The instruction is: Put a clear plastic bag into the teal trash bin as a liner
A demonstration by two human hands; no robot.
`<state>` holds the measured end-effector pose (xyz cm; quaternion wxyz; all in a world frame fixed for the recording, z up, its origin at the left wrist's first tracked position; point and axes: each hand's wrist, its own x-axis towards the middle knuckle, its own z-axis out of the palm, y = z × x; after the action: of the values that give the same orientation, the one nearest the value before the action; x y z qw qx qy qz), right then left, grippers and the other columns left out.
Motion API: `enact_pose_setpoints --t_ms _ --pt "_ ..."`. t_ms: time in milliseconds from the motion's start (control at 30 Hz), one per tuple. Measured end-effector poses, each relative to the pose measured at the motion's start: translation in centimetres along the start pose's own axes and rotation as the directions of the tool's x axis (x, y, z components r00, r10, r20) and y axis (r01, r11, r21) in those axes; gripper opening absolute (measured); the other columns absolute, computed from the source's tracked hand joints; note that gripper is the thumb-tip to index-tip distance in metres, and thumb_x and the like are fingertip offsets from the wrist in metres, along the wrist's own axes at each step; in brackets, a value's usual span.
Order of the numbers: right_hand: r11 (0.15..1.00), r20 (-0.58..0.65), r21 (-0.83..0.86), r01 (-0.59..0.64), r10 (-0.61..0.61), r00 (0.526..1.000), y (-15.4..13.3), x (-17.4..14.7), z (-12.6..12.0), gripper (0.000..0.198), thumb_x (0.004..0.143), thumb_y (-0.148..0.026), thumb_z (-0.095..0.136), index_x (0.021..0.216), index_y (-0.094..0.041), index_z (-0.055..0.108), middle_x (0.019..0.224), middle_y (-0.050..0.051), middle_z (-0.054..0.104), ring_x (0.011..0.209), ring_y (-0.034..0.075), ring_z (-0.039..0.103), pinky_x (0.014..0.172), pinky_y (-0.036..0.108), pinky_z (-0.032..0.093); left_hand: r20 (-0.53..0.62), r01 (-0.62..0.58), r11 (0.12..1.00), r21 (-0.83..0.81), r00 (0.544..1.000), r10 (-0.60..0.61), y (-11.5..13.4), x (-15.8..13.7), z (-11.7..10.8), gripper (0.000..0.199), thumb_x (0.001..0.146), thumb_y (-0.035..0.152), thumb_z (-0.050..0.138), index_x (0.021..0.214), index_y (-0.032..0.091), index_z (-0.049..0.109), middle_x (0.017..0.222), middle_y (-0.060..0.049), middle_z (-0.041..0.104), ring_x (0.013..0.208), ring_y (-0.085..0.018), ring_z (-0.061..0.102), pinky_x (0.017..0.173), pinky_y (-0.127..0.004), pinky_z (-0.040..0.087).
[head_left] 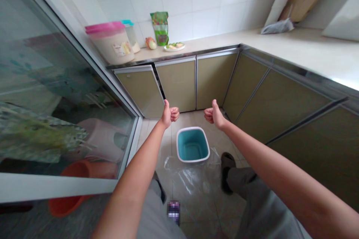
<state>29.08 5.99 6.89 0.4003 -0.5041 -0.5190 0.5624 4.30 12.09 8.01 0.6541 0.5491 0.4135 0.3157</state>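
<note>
Fingers of both hands are curled tight into the palms with the thumbs raised, and they hold nothing. Your left hand [169,114] and right hand [213,115] sit side by side, near but apart, out at the far end of straight arms. Both hover above the blue bin [193,144], which stands on the floor tiles below and between them, nearer to you than the cabinet doors [179,84]. A clear plastic bag [193,175] lies flat on the floor, touching the bin's near side. For a clean gesture, keep both fists level, thumbs vertical, wrists straight, and both hands centred in view. Your shoe [227,171] rests just right of the bag.
</note>
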Motion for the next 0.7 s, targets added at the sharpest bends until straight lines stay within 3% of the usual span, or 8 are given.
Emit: enact_pose_setpoints --t_ms 100,200,300,367,467,533,600,700 --pt "0.999 0.003 -0.006 0.035 -0.035 0.999 -0.1 0.0 0.1 0.072 0.079 -0.092 -0.013 0.066 -0.028 0.017 0.052 -0.007 0.013 0.047 0.012 0.009 0.045 0.027 0.011 -0.022 -0.049 0.997 -0.063 0.999 0.048 -0.8 -0.4 -1.0 0.078 0.078 0.094 -0.006 0.063 0.025 0.028 0.050 0.006 0.017 0.043 -0.007 0.015 0.044 -0.024 0.017" --pt "0.995 -0.034 -0.049 0.086 -0.087 0.996 0.1 -0.6 0.1 0.072 0.085 -0.091 -0.002 0.064 -0.027 0.024 0.052 -0.006 0.019 0.047 0.011 0.015 0.046 0.026 0.016 -0.070 -0.037 0.999 0.006 0.997 0.037 -1.3 -1.7 -1.8 0.071 0.090 0.088 0.020 0.070 0.022 0.039 0.052 0.006 0.028 0.043 -0.007 0.025 0.045 -0.022 0.021" --pt "0.974 -0.118 -0.204 0.103 -0.129 0.985 3.0 -2.1 -0.1 0.066 0.092 -0.084 0.026 0.067 -0.024 0.038 0.054 -0.004 0.035 0.050 0.012 0.032 0.050 0.025 0.028 -0.131 -0.025 0.990 0.139 0.990 0.044 -4.1 -4.5 -2.6 0.038 0.095 0.059 0.051 0.089 0.021 0.051 0.064 0.004 0.049 0.052 -0.009 0.043 0.050 -0.020 0.030" --pt "0.932 -0.173 -0.362 0.012 -0.080 0.982 6.2 -3.6 0.0 0.056 0.096 -0.072 0.036 0.072 -0.023 0.048 0.060 0.000 0.049 0.057 0.014 0.044 0.056 0.025 0.034 -0.194 0.043 0.967 0.253 0.981 0.007 -7.6 -7.0 -3.5 0.021 0.090 0.040 0.058 0.101 0.022 0.054 0.073 0.003 0.057 0.060 -0.010 0.051 0.055 -0.020 0.036" --pt "0.706 -0.153 -0.693 -0.148 0.057 0.987 11.7 -6.0 0.7 0.037 0.097 -0.051 0.048 0.082 -0.020 0.062 0.077 0.007 0.066 0.073 0.019 0.058 0.065 0.027 0.039 -0.214 0.281 0.834 0.475 0.956 -0.200 -13.7 -10.6 -5.6 0.018 0.081 0.026 0.061 0.098 0.020 0.061 0.073 0.001 0.062 0.063 -0.012 0.056 0.060 -0.023 0.042" --pt "0.523 -0.062 -0.845 -0.109 0.107 0.992 14.8 -7.2 1.8 0.022 0.094 -0.040 0.056 0.092 -0.022 0.069 0.093 0.008 0.073 0.084 0.021 0.064 0.072 0.028 0.040 -0.175 0.354 0.721 0.595 0.933 -0.314 -17.1 -11.9 -7.1 0.019 0.075 0.022 0.066 0.093 0.019 0.066 0.076 0.000 0.066 0.067 -0.014 0.059 0.064 -0.024 0.044" --pt "0.461 0.023 -0.886 -0.046 0.144 0.989 17.1 -7.8 3.0 0.022 0.094 -0.035 0.056 0.105 -0.024 0.072 0.105 0.008 0.075 0.094 0.023 0.067 0.077 0.028 0.042 -0.187 0.364 0.669 0.648 0.928 -0.323 -19.5 -12.3 -8.1 0.017 0.074 0.021 0.066 0.091 0.018 0.068 0.081 -0.002 0.070 0.072 -0.016 0.062 0.068 -0.024 0.046" --pt "0.446 0.088 -0.895 -0.023 0.227 0.970 19.5 -8.1 4.6 0.038 0.096 -0.035 0.055 0.131 -0.024 0.066 0.126 0.010 0.072 0.109 0.025 0.067 0.087 0.030 0.045 -0.180 0.334 0.627 0.704 0.938 -0.298 -21.6 -11.7 -8.6 0.012 0.076 0.021 0.063 0.086 0.018 0.069 0.084 -0.002 0.072 0.077 -0.016 0.064 0.073 -0.024 0.048"
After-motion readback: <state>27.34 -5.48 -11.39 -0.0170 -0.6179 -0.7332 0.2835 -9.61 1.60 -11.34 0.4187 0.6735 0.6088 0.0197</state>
